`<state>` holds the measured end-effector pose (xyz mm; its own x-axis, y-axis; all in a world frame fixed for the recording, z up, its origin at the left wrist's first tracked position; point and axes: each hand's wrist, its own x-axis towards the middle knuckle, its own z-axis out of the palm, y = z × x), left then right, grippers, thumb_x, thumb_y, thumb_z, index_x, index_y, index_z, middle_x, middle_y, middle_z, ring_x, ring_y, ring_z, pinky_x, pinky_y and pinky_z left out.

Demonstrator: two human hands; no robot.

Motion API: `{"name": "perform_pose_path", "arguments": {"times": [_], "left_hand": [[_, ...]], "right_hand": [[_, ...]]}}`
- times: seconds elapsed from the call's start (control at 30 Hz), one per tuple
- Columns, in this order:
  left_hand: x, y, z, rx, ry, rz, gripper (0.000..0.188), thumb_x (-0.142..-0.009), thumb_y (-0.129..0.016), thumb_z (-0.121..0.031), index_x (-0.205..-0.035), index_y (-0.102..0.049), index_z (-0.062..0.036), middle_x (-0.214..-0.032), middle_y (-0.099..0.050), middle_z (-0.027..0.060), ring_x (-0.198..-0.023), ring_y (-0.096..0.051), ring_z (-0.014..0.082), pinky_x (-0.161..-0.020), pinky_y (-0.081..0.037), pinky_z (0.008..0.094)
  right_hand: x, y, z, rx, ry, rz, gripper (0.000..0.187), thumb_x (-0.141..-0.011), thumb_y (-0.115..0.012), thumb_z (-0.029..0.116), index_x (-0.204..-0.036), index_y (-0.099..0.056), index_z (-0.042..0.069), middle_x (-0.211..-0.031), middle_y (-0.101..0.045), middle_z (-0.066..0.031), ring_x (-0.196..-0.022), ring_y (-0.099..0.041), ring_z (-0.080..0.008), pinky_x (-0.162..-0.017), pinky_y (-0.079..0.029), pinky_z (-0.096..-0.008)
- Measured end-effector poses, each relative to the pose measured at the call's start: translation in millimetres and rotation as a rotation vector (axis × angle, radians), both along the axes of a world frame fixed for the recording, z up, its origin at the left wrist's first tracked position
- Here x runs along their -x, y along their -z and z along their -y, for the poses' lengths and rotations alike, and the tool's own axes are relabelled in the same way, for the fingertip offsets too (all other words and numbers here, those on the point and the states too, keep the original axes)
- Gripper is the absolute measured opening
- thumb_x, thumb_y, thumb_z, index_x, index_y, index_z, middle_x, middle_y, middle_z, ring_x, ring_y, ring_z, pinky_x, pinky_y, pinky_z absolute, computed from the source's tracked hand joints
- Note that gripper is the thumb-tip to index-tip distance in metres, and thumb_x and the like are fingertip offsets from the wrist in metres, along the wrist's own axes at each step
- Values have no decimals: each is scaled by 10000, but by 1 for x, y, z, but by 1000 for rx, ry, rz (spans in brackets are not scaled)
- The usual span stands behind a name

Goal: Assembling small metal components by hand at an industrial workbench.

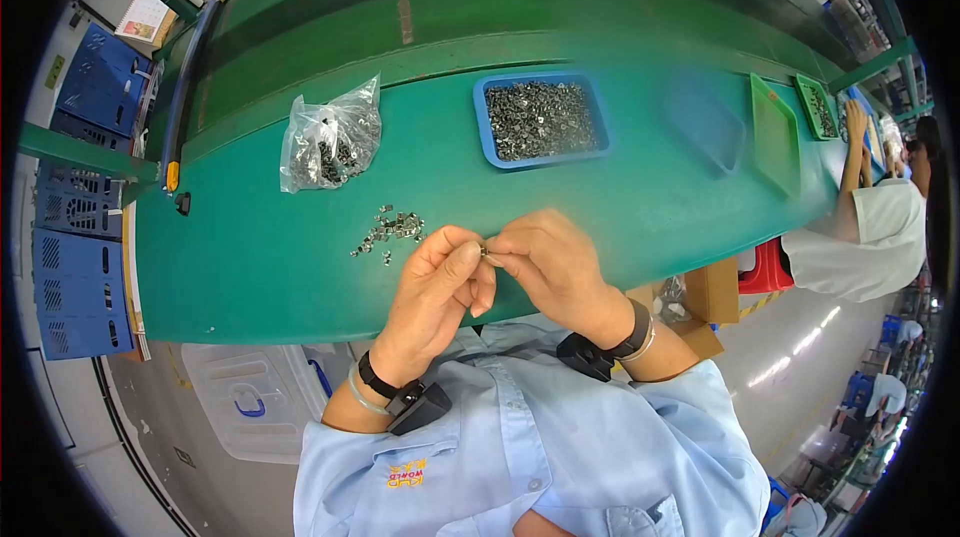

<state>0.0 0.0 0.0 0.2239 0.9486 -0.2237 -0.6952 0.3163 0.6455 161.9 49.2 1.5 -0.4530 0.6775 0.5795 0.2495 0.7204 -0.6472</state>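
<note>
My left hand [438, 285] and my right hand [548, 262] meet over the near edge of the green bench. Between their pinched fingertips sits a small shiny metal part [484, 250], mostly covered, its exact kind too small to tell. Both hands are closed on it. Just beyond my left hand lies a loose pile of small metal parts [402, 226] on the bench top. Farther off, a blue tray [484, 127] holds a mass of similar small metal parts. To its left stands a clear plastic bag [298, 149] with more dark metal parts inside.
A blurred blue tray [705, 127], a green tray [775, 142] and a smaller green tray [818, 107] line the right side. Another person [860, 237] works there. Blue perforated bins [80, 287] stand left. A lidded clear box [255, 407] and cardboard box [722, 292] sit below the bench.
</note>
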Motion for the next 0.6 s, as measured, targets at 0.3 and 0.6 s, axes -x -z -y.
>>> {"name": "perform_pose_path", "arguments": {"times": [0.3, 0.6], "left_hand": [[-1, 1, 0, 13, -13, 16, 146, -946, -534, -176, -977, -542, -34, -747, -592, 62, -577, -529, 126, -490, -408, 238], [4, -3, -3, -1, 35, -60, 163, -926, -568, -189, -988, -547, -39, -730, -593, 71, -570, -543, 136, -495, -418, 242]], "right_hand": [[1, 2, -1, 35, -5, -47, 192, -737, -695, 13, -903, -610, 59, -837, -615, -56, -755, -597, -227, -630, -467, -328], [-4, -5, -14, 93, -124, -85, 143, -758, -690, 52, -888, -632, 67, -822, -611, -39, -749, -602, -205, -638, -456, -317]]}}
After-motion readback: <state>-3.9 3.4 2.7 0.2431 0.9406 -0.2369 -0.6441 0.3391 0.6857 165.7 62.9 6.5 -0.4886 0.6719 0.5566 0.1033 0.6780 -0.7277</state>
